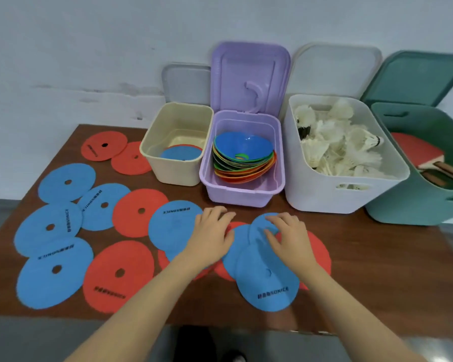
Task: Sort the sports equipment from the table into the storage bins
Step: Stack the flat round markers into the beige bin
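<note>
Right grip: my right hand (288,239) rests on a loose pile of flat marker discs near the table's front edge, right of middle. Fingers are bent and spread over the top blue disc (262,228); I cannot tell whether they pinch its rim or only press on it.

Left grip: my left hand (212,236) lies with fingers fairly straight across the seam between a blue disc (173,228) and the pile; it presses and holds nothing.

Pile under the hands: several blue discs overlap on a red disc (317,254), and the lowest blue disc (267,280) reaches toward the front edge.

Rest of the discs: red and blue ones lie scattered across the table's left half, up to a red pair (104,146) at the back left corner.

Bins: along the back edge stand a cream bin (168,168) already holding flat discs, a purple bin (241,189) with stacked cones, a white bin (324,194) of shuttlecocks, and a green bin (416,205) with paddles at the right corner.

Step, as I judge it: gathering discs for the cream bin.

Risk: the discs look thin and slick, so a lift may take only the top one, or slide the pile off the front edge.

Risk: carrying them over the purple bin could drop one into the cones.
</note>
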`<action>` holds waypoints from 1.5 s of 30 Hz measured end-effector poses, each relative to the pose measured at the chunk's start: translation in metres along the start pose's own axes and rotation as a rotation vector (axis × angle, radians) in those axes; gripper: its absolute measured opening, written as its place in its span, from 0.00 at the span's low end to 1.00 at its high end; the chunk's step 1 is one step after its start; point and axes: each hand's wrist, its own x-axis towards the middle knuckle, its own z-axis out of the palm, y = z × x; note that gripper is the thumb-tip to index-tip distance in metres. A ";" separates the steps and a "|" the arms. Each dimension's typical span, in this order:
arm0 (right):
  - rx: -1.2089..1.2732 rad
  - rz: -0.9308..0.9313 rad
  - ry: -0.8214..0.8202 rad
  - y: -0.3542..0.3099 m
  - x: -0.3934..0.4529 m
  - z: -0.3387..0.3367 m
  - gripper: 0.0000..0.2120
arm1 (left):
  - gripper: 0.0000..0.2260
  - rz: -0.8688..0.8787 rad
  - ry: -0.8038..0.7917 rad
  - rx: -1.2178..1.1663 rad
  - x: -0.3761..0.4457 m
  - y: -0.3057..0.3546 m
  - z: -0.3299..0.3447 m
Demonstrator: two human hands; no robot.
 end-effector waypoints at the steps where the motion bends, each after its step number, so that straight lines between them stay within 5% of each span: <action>1: -0.041 0.080 -0.089 0.007 -0.010 0.005 0.18 | 0.20 -0.028 -0.088 0.005 -0.007 0.005 0.011; 6: -0.185 0.340 -0.393 0.026 -0.051 0.026 0.37 | 0.28 -0.126 -0.366 0.088 -0.030 0.021 0.051; 11: -0.121 0.392 -0.252 0.025 -0.073 0.037 0.37 | 0.34 -0.110 -0.432 0.095 -0.052 0.027 0.073; 22: -0.105 0.341 -0.003 0.046 -0.080 0.028 0.37 | 0.33 -0.070 -0.307 -0.193 -0.039 0.054 0.082; 35: -0.031 0.871 0.135 0.054 -0.073 0.042 0.29 | 0.34 -0.239 -0.437 -0.036 0.035 0.052 0.093; 45: 0.207 0.923 0.211 0.027 -0.035 0.059 0.29 | 0.27 -0.176 -0.359 -0.135 0.025 0.038 0.089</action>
